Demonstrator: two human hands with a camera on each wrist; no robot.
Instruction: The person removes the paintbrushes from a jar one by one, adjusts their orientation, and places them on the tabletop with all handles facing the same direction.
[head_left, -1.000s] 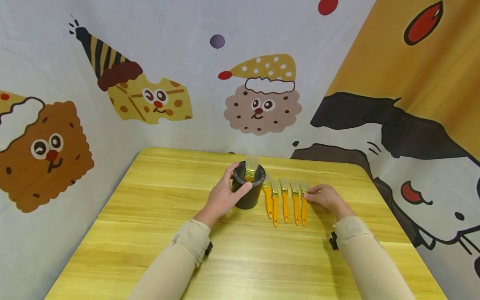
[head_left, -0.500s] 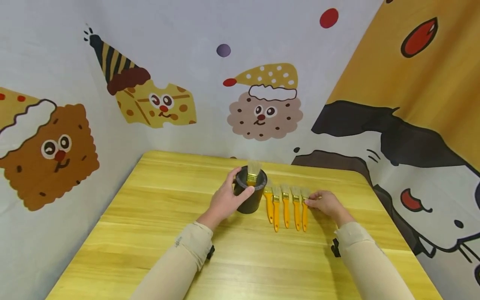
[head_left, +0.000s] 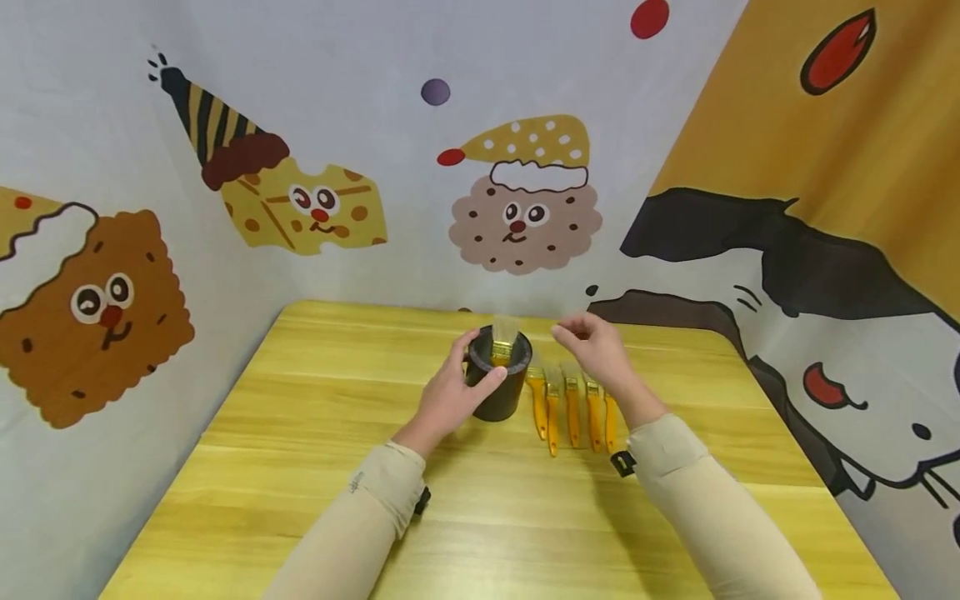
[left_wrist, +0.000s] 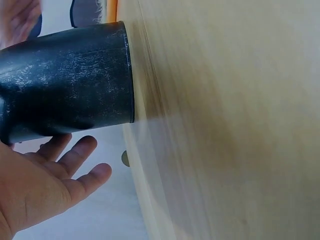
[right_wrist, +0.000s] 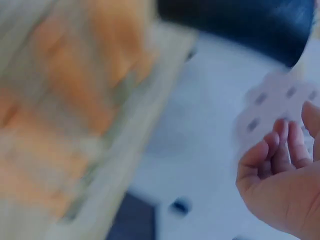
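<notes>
A black cup (head_left: pixel 498 396) stands on the table toward its far side, one paintbrush (head_left: pixel 503 340) upright in it with the bristles up. My left hand (head_left: pixel 452 396) holds the cup, thumb at the near rim and forefinger at the rim's left side; the left wrist view shows its other fingers (left_wrist: pixel 75 157) spread loosely beside the wall. Above the bristle ends of several paintbrushes (head_left: pixel 572 408) lying side by side hangs my right hand (head_left: pixel 596 346). Its fingers are loosely bent, and the right wrist view shows nothing between them.
A yellow wood-grain table (head_left: pixel 315 417) carries everything. Behind it hangs a white cloth (head_left: pixel 360 83) printed with cartoon figures. In the right wrist view the lying brushes (right_wrist: pixel 70 75) are blurred.
My right hand has left the rightmost lying paintbrush, rising and moving left toward the cup. The left hand stays at the cup; the head view has shifted slightly.
</notes>
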